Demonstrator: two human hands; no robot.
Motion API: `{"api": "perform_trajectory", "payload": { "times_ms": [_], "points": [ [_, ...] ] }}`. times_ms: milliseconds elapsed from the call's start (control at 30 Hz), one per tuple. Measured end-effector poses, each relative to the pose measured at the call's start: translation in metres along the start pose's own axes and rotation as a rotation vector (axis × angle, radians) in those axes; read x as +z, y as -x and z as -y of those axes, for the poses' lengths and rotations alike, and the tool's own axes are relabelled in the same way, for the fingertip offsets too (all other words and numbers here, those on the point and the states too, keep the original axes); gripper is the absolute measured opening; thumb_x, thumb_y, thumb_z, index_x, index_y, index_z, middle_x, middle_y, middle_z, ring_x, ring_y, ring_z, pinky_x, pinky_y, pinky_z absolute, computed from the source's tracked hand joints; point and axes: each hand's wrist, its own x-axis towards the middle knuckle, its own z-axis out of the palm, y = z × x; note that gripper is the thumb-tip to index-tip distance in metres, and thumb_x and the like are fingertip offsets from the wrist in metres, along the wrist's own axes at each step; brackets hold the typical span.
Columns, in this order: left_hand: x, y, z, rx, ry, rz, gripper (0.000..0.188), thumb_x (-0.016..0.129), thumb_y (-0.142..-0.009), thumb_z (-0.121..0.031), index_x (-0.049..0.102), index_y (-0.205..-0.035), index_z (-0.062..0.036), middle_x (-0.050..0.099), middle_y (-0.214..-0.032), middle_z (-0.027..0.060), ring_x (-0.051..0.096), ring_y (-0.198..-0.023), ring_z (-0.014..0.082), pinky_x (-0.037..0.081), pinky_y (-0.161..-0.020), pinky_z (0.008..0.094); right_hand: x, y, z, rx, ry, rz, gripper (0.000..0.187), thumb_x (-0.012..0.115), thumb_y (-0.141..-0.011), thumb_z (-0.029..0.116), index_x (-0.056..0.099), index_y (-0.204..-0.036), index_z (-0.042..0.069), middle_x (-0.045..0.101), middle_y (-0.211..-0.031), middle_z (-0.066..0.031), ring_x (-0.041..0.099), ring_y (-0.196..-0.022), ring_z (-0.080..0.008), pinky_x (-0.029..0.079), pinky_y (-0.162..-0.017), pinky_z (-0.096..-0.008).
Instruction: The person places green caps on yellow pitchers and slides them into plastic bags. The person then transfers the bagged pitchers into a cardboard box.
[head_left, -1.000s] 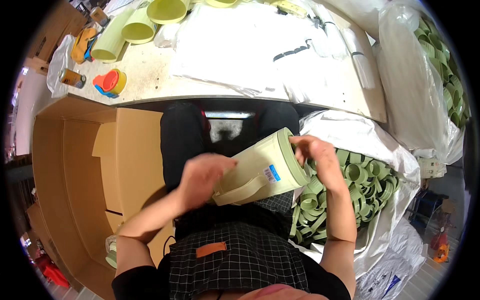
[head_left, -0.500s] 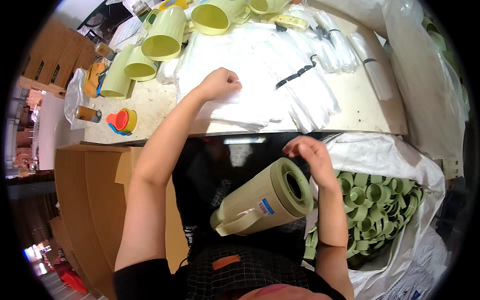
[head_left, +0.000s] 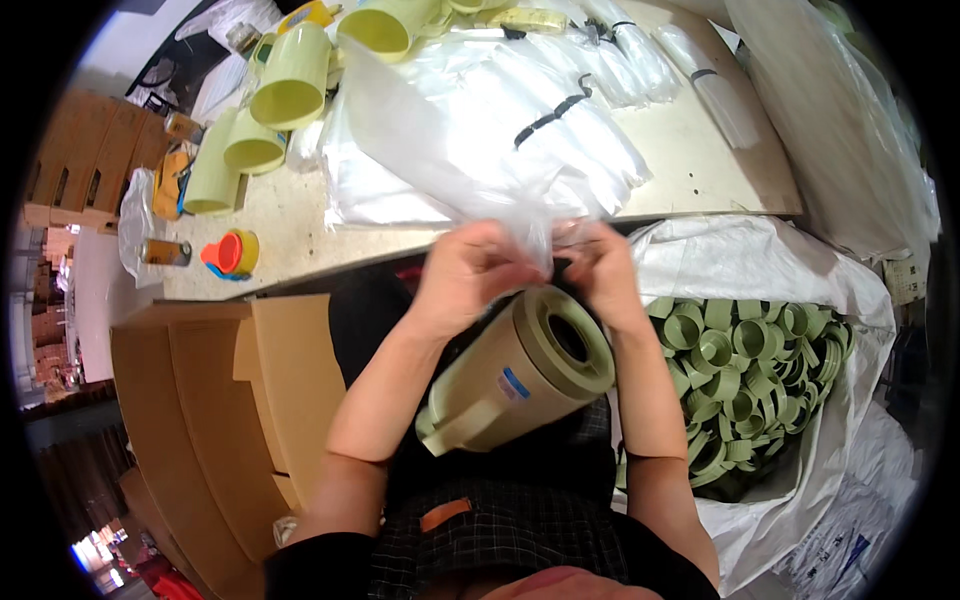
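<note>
The fingertips of the left hand [head_left: 470, 275] and the right hand [head_left: 598, 272] are veiled by the clear plastic bag [head_left: 450, 130] bunched between them, so the grip cannot be made out. The far side of the pale green jug [head_left: 515, 375] is hidden on the lap. The green rings [head_left: 745, 365] are partly buried in the white sack [head_left: 800, 480]. The cardboard box [head_left: 210, 420] is bent and dimmed toward the rim.

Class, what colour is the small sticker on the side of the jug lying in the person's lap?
Blue and white, on the pale green jug; the head view shows it best.
</note>
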Motion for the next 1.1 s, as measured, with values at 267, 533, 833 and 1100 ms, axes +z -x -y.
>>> {"api": "perform_trajectory", "payload": {
  "times_ms": [267, 533, 833, 1100],
  "points": [
    [-0.04, 0.04, 0.008, -0.101, -0.307, -0.039, 0.022, 0.06, -0.086, 0.008, 0.059, -0.105, -0.0021, 0.049, -0.074, -0.0019, 0.048, -0.069, 0.0069, 0.043, -0.065, 0.0209, -0.07, 0.016, -0.048, 0.036, -0.684, -0.543, 0.008, 0.06, -0.092, 0.001, 0.057, -0.1, 0.004, 0.067, -0.09, -0.0095, 0.063, -0.073, -0.0155, 0.053, -0.064, -0.0269],
    [0.012, 0.149, -0.042, 0.46, -0.906, 0.074, 0.076, 0.091, -0.059, -0.018, 0.056, -0.124, -0.0031, 0.06, -0.096, 0.0124, 0.061, -0.079, 0.0315, 0.052, -0.063, 0.0369, -0.006, 0.159, -0.11, -0.377, 0.288, -0.189, 0.017, 0.051, -0.097, 0.006, 0.054, -0.11, -0.005, 0.057, -0.109, -0.0153, 0.058, -0.1, -0.0255, 0.047, -0.089, -0.0366],
    [-0.023, 0.257, 0.029, 0.315, -0.976, -0.905, 0.068, 0.068, -0.068, 0.001, 0.054, -0.134, -0.001, 0.062, -0.113, 0.0191, 0.06, -0.098, 0.0377, 0.052, -0.082, 0.0454, 0.089, 0.168, -0.128, 0.195, 0.632, 0.79, 0.078, 0.081, -0.079, 0.01, 0.033, -0.138, -0.004, 0.057, -0.13, -0.0253, 0.063, -0.115, -0.0336, 0.051, -0.098, -0.0415],
    [-0.16, 0.506, -0.106, -0.319, -1.904, -1.063, 0.063, 0.062, -0.077, -0.001, 0.062, -0.136, -0.0244, 0.052, -0.086, 0.007, 0.055, -0.086, 0.0233, 0.052, -0.069, 0.0359, 0.21, 0.195, -0.113, 0.001, 0.69, 1.408, 0.078, 0.078, -0.08, 0.003, 0.035, -0.146, 0.002, 0.058, -0.138, -0.0168, 0.066, -0.113, -0.0273, 0.052, -0.097, -0.0396]
  ]
}}
